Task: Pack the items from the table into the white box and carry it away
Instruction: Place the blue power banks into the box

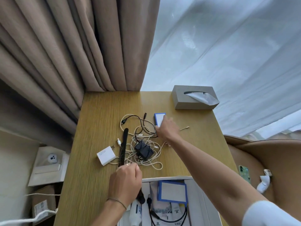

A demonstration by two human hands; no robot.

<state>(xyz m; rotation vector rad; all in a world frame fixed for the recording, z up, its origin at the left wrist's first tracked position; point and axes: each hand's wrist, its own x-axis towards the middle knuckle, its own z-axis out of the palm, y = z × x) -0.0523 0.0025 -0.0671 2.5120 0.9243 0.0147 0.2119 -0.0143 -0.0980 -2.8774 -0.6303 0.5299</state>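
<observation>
The white box (169, 178) stands at the table's near edge and holds a blue-framed card (172, 192), black cables and white packets. On the wooden table (97, 115) lie a white 120W charger (105, 155), a black comb (123, 148), a black adapter (144, 150) and tangled white and black cables (146, 162). My right hand (167, 128) reaches far across and grips a second blue-framed card (159, 119). My left hand (125, 181) hovers by the comb's near end, fingers curled; what it pinches is unclear.
A grey tissue box (193, 97) sits at the table's back right. Beige curtains hang behind. A white carton with a small device (52, 160) lies left of the table. A brown chair (268, 154) with a green phone (244, 174) stands on the right.
</observation>
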